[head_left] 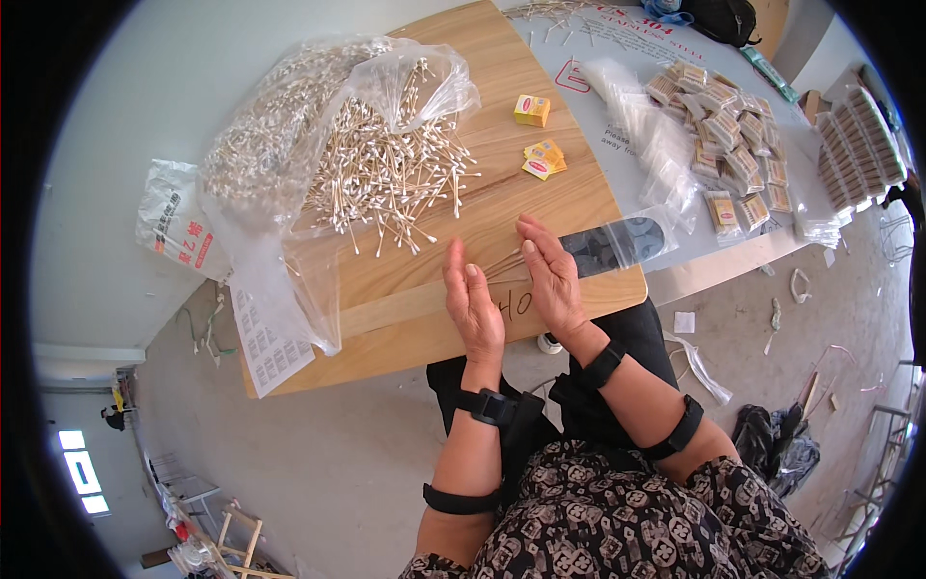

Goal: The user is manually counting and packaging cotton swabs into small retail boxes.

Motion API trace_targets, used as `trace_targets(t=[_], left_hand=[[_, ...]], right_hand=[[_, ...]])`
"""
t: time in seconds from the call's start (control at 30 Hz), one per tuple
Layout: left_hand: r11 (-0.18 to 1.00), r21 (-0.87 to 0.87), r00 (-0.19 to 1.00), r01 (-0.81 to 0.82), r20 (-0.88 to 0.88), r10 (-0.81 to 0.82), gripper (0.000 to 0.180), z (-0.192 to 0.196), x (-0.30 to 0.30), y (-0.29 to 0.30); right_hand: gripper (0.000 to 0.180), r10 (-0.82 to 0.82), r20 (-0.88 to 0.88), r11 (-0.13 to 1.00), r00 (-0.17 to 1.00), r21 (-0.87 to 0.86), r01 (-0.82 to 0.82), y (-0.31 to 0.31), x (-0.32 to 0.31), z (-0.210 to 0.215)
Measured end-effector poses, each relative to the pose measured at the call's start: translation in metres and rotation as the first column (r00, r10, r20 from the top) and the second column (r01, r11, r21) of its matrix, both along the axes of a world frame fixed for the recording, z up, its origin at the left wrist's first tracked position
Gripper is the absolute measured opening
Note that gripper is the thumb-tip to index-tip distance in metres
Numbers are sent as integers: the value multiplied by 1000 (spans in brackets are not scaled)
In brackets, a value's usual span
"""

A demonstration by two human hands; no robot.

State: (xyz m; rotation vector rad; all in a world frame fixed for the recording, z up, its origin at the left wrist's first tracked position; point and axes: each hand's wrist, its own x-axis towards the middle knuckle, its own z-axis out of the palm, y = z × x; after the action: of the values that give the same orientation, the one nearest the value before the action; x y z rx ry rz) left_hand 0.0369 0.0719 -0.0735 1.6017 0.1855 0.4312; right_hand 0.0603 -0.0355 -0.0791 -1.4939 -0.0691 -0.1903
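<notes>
**Flat hands being held above the table (386, 323)'s near edge**

The left hand (474, 307) and right hand (554, 285) are being held with fingers straightened, palms facing; thin sticks (505, 263) are being glimpsed between, but whether they are being gripped cannot be told. Bare wood is being left nearby. At far left, the swab heap (386, 179) is being partly covered by a clear bag (275, 130).
</notes>
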Motion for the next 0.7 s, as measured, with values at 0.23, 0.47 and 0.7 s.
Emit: trace_targets(t=[0.23,0.47,0.7], left_hand=[[988,-138,996,63,75,-54,52,-4,-8,3],[611,783,988,114,-26,-151,45,7,-12,25],[738,674,997,39,26,-77,30,1,-6,41]], right_hand=[[35,116,-64,988,991,112,-108,-9,-2,5],[47,284,232,783,930,-616,-86,-33,2,17],[30,312,315,738,896,-674,-20,-26,-4,12]])
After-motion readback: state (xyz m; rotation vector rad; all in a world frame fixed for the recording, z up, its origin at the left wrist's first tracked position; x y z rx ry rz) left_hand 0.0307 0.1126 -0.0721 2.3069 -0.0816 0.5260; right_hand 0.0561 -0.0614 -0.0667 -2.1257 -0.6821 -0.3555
